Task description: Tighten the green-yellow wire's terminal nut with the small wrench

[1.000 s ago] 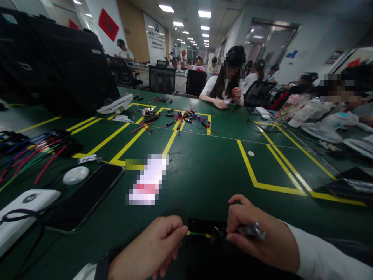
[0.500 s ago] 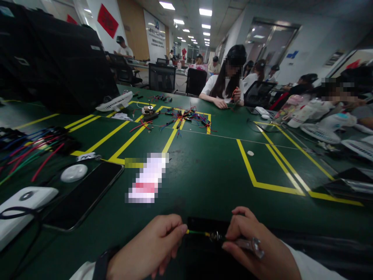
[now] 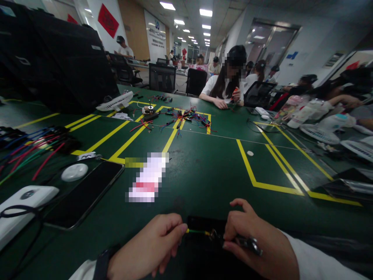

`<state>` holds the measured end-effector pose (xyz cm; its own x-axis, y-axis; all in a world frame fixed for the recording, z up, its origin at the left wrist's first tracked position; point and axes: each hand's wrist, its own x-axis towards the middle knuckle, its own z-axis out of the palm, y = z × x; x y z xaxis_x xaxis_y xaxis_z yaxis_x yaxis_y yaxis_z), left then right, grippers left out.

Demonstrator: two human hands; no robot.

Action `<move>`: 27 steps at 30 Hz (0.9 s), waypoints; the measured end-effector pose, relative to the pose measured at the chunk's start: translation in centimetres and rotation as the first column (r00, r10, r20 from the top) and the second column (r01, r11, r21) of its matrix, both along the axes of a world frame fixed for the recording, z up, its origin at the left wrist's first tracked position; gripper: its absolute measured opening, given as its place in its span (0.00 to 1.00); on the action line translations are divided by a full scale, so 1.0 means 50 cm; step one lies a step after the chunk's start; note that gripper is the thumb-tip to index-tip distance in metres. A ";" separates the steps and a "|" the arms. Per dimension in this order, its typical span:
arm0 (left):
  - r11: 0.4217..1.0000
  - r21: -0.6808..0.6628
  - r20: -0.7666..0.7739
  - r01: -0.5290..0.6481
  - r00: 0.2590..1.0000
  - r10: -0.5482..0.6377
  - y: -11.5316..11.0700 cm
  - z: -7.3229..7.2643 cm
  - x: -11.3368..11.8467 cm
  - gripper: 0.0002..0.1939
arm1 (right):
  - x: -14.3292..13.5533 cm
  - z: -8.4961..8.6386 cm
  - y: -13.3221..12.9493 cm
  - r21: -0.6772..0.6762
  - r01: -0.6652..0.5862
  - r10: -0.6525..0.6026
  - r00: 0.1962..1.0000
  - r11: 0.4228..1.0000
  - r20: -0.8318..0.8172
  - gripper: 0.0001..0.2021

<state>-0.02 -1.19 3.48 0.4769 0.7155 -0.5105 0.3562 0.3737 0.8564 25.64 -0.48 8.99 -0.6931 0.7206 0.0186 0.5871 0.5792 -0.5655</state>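
Note:
At the bottom of the head view, my left hand [image 3: 159, 243] pinches one end of a thin yellow-green wire [image 3: 198, 231]. The wire stretches right to a small metal part [image 3: 214, 235], too dark and small to make out fully. My right hand [image 3: 247, 237] is closed beside that part, its thumb and forefinger round a shiny metal tool [image 3: 252, 245] that sticks out to the right. Under both hands lies a black surface [image 3: 201, 260] at the table's near edge.
On the green table [image 3: 204, 167] lie a black phone [image 3: 87, 194], a white device [image 3: 26, 206] with a cable, and wires [image 3: 37, 147] at left. Farther back sit a wire pile [image 3: 189, 116] and a white fan [image 3: 115, 103]. A person [image 3: 227, 81] sits opposite.
My right hand has shifted slightly up, and the metal tool in it has turned. My left hand holds the wire almost unmoved. At far right, a person's arm now reaches over the table.

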 end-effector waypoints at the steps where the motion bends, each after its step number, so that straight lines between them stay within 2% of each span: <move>1: 1.000 0.001 0.001 0.002 1.000 -0.002 0.000 0.001 0.001 0.20 | 0.000 0.003 0.005 -0.002 -0.021 0.021 1.000 1.000 0.004 0.06; 8: 1.000 0.018 -0.005 0.009 1.000 -0.009 -0.003 -0.003 -0.002 0.20 | 0.001 0.018 0.036 -0.037 -0.169 0.170 0.985 0.985 0.015 0.07; 12: 1.000 0.012 -0.003 0.000 1.000 0.000 -0.001 -0.004 -0.002 0.19 | 0.000 0.024 0.046 -0.053 -0.213 0.215 0.976 0.976 0.024 0.07; 27: 1.000 0.015 -0.004 0.009 1.000 -0.009 -0.001 0.008 0.001 0.19 | 0.001 0.020 0.037 -0.041 -0.158 0.159 0.987 0.987 0.013 0.07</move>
